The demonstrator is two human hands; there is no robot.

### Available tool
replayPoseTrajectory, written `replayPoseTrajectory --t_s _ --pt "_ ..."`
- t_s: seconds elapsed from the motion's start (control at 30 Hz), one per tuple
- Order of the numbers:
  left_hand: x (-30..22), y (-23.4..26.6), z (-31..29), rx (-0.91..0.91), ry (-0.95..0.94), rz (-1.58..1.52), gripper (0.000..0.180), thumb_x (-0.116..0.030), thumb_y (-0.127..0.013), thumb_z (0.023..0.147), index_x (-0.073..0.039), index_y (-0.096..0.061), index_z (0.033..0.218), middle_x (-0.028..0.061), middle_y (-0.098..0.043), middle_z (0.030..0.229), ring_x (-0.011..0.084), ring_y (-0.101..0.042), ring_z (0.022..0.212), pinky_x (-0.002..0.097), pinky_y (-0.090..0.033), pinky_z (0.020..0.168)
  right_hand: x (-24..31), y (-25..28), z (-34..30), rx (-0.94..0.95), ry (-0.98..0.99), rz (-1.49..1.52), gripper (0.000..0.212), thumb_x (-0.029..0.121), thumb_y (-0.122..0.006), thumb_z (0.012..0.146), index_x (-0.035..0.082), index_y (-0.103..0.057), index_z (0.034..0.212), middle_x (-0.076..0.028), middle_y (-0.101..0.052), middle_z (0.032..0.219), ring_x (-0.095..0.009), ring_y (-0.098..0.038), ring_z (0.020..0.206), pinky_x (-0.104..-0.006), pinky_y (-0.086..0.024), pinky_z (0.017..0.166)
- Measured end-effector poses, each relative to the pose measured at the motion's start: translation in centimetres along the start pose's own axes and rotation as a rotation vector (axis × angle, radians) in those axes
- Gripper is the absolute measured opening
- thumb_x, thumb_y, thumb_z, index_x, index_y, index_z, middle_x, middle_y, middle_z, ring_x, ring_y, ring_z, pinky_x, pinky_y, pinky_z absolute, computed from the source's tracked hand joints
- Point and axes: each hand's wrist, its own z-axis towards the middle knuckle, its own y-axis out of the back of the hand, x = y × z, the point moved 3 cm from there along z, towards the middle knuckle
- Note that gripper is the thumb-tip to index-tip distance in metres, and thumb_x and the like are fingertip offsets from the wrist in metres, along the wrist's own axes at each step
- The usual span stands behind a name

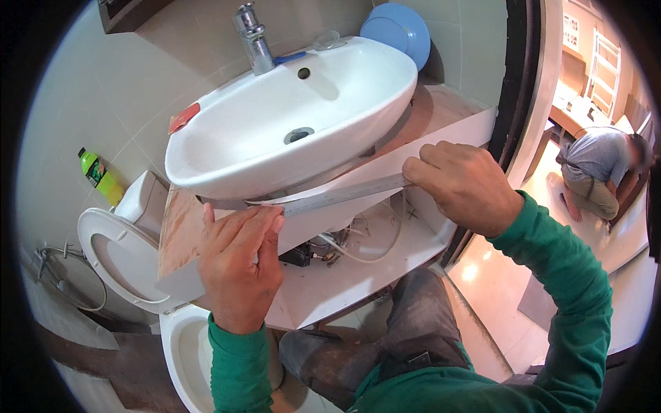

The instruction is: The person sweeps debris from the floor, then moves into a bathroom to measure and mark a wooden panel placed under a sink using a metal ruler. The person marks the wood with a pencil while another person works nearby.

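A long, flat grey strip (344, 195) spans between my hands along the white front edge (451, 135) of the vanity counter, below the basin (234, 148). My right hand (468, 189) is closed around the strip's right end. At its left end, the fingers and thumb of my left hand (241, 272) pinch it, with some fingertips over the counter edge. The strip tilts, its right end higher in the picture. Whether it carries markings is too small to tell. Just under it, the open cabinet (372, 258) shows hoses and pipe fittings.
A chrome tap (255, 45), red packet (184, 118) and blue round lid (396, 34) are by the basin. Left stand a toilet (127, 255) and green bottle (100, 175). Beyond the doorway at right, a person (595, 168) crouches near a white ladder (604, 72).
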Motion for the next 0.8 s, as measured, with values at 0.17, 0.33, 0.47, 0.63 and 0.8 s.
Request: replayPoseTrajectory --t_s 0.17,0.33,0.47,0.63,0.8 --pt "-0.8 0.6 0.1 0.001 -0.006 0.026 0.017 -0.004 -0.075 0.087 -0.01 -0.078 0.102 0.0068 -0.076 0.098 0.0262 -0.072 0.096 0.0592 -0.039 0.112 -0.2 -0.9 0.0 0.018 -0.02 0.023 0.014 0.011 -0.061 0.084 0.008 -0.059 0.097 -0.01 -0.061 0.082 -0.03 -0.066 0.079 -0.0419 -0.056 0.067" --pt "0.2 0.0 0.1 0.017 0.035 -0.004 0.015 -0.005 -0.075 0.088 -0.01 -0.078 0.101 0.0065 -0.077 0.099 0.0265 -0.072 0.098 0.0606 -0.039 0.111 0.2 -0.3 -0.2 0.013 -0.031 -0.022 0.013 0.009 -0.062 0.083 0.007 -0.058 0.095 -0.009 -0.058 0.08 -0.029 -0.065 0.077 -0.0412 -0.055 0.064" --pt "0.6 0.1 0.8 0.048 0.051 -0.035 0.013 -0.005 -0.075 0.088 -0.01 -0.078 0.1 0.006 -0.077 0.1 0.0271 -0.072 0.098 0.0615 -0.039 0.111 1.4 1.1 -0.2 0.01 -0.035 -0.062 0.012 0.01 -0.063 0.082 0.008 -0.057 0.092 -0.008 -0.055 0.079 -0.027 -0.063 0.075 -0.0402 -0.054 0.063" --pt "0.3 0.1 0.8 0.032 0.005 -0.045 0.014 -0.004 -0.076 0.086 -0.009 -0.078 0.099 0.0066 -0.077 0.099 0.0315 -0.068 0.096 0.0538 -0.046 0.102 1.1 1.0 0.0 0.074 -0.041 -0.084 0.012 0.013 -0.062 0.085 0.006 -0.061 0.095 -0.011 -0.063 0.08 -0.028 -0.067 0.077 -0.0413 -0.057 0.064" --pt "-0.1 0.4 0.9 0.026 -0.035 -0.006 0.014 -0.003 -0.076 0.085 -0.008 -0.078 0.099 0.0073 -0.077 0.097 0.0331 -0.065 0.094 0.043 -0.049 0.093 0.6 0.1 0.2 0.02 -0.019 -0.065 0.012 0.013 -0.062 0.085 0.007 -0.06 0.095 -0.01 -0.06 0.08 -0.028 -0.066 0.076 -0.0409 -0.056 0.064"
